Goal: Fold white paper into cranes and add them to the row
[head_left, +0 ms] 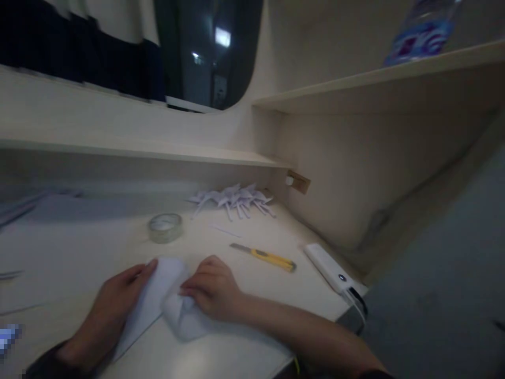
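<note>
A white sheet of paper (165, 295) lies partly folded on the pale desk (79, 247) in front of me. My left hand (106, 310) rests flat on its left side, fingertips at the top edge. My right hand (213, 289) presses down on the curled fold at the sheet's right. Both hands touch the paper; neither lifts it off the desk.
A roll of clear tape (164, 227) sits behind the paper. A yellow utility knife (266, 257) lies to the right, then a white power bank (329, 266) with a cable at the desk's edge. Several folded paper figures (234, 199) are piled at the back under a shelf (158, 152).
</note>
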`<state>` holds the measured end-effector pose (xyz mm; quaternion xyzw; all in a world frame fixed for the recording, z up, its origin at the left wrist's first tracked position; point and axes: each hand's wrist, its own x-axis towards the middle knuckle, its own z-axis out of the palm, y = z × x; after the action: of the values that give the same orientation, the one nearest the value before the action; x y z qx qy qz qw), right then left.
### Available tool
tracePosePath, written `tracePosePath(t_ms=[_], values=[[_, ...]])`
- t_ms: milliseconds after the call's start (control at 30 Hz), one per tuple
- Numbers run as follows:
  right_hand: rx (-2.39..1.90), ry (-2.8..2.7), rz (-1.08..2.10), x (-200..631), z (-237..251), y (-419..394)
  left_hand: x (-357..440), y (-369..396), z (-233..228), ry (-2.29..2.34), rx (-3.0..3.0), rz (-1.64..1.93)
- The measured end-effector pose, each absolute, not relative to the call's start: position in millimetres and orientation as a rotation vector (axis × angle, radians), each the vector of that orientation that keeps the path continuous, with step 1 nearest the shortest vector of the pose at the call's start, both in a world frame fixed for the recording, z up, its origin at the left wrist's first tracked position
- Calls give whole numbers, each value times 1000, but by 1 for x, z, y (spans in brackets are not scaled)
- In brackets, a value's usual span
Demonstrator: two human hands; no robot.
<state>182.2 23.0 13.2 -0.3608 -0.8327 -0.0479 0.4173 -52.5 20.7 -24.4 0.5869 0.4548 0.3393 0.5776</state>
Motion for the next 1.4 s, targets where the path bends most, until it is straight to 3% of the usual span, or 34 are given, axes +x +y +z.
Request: tracePosePath(t_ms=[167, 433, 667, 833, 1133, 1400], values=[[-855, -1906, -68, 192, 21, 16, -11, 30, 44, 1168, 1233, 966], [-800, -1929, -208, 205, 26, 14, -23, 51, 18, 1127, 1625, 895], [-723, -1953, -89, 206, 23, 15, -23, 47, 39, 1083, 1693, 825], [-873, -1890, 14, 209, 23, 20, -21, 46, 41, 1056, 1630, 840], [-958, -1794, 75, 212, 22, 16, -16, 55, -5, 942, 1424, 988], [-863, -1843, 40, 196, 26, 7, -7, 54, 9, 980, 1067, 1058]])
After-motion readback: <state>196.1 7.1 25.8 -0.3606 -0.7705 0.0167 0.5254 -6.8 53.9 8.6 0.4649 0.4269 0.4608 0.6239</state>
